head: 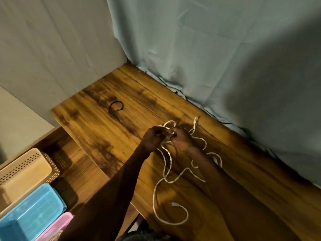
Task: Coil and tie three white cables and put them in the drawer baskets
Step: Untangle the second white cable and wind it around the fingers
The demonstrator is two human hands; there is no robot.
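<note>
Both hands, left (152,138) and right (182,139), pinched the thin white braided cable (165,166) between them. Its loose length trailed from the hands back toward the person over the wooden worktop (107,136); plug end (173,204) lay nearest the body.

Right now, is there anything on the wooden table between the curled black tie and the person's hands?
No. In the head view, bare wooden tabletop separates the black tie from the left hand.
</note>
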